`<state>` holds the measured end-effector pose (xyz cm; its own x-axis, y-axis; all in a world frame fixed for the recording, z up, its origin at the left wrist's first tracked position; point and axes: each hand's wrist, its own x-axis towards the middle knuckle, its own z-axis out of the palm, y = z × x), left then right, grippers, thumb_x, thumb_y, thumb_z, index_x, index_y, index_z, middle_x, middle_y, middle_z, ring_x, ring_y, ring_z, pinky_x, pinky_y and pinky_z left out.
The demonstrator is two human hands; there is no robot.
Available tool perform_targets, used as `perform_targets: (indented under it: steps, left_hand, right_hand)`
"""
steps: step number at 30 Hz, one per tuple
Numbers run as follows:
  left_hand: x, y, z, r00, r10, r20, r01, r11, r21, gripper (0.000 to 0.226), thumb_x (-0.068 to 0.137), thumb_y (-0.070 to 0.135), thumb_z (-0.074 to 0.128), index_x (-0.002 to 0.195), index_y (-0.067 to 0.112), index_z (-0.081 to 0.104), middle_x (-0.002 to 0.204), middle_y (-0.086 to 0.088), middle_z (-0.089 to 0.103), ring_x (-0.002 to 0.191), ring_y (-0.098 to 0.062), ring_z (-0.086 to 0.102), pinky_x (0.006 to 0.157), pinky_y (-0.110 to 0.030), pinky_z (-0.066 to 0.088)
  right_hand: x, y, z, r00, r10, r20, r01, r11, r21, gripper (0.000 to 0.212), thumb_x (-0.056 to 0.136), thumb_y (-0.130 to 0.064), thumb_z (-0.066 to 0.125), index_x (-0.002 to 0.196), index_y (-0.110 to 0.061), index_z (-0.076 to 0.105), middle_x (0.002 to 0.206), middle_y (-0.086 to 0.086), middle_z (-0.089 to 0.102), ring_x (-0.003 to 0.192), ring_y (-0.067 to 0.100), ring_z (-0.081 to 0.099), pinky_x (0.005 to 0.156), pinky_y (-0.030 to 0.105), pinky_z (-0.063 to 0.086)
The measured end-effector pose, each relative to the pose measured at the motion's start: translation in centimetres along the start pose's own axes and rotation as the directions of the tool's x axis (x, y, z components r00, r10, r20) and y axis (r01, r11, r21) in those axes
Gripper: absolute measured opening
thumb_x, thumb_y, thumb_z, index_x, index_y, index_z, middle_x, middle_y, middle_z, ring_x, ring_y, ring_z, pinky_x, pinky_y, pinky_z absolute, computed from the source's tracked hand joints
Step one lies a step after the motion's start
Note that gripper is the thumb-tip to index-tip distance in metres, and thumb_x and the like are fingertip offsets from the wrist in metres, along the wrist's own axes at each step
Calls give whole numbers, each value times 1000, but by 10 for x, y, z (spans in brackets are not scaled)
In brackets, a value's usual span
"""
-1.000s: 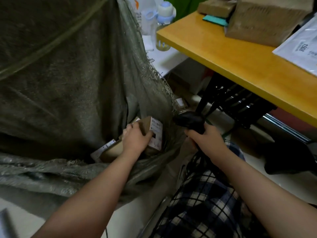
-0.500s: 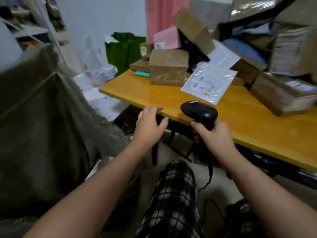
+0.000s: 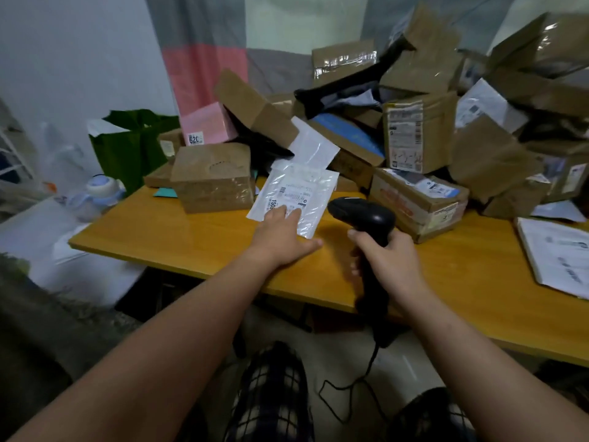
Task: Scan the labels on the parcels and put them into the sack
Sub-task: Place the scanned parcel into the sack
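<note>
Now fetching parcel for scan: left hand [image 3: 280, 232], fingers flat, rests on white mailer [image 3: 298, 189] just left of scanner [image 3: 363, 215]; right hand [image 3: 390, 260] grips scanner handle. Next, likely: aim scanner at mailer label

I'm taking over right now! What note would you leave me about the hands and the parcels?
Left hand: straight fingers rest on the white mailer on the table.
Right hand: grips the scanner beside that mailer.
The pile of parcels waits on the table; the sack is at the left edge.
Done: cannot tell.
Left: likely scan the mailer, sack it, then the pile.
</note>
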<state>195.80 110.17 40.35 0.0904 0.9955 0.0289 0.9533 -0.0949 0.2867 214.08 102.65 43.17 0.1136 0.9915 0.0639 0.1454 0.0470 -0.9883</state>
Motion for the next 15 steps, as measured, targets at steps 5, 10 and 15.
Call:
perform_targets:
  steps: [5,10,15]
  left_hand:
    - [16,7,3,999,-16,-30,22,978,209,71,79,75,48,129,25,49,128,-7,53,120,-30,44,92,-41,43]
    - [3,-2,-7,992,97,-84,-86,989,123,18,91,28,52,100,16,63,94,-6,63,93,-26,56,63,-32,41]
    - [-30,-30,-2,965,135,-225,-149,988,-46,22,96,25,53,111,17,68,100,-3,52,93,-21,50,76,-32,42]
  right_hand:
    - [10,0,-13,1000,10,-7,-10,1000,-6,11,87,-19,68,88,-8,64,61,10,61,51,20,60,57,34,52]
    - [12,1,-16,999,7,38,-5,999,-33,15,87,-18,68,91,-4,64,64,11,63,53,22,61,54,31,53]
    - [10,-1,-11,997,-35,74,44,991,-129,15,85,-23,70,93,-12,64,73,14,68,55,20,64,62,41,56]
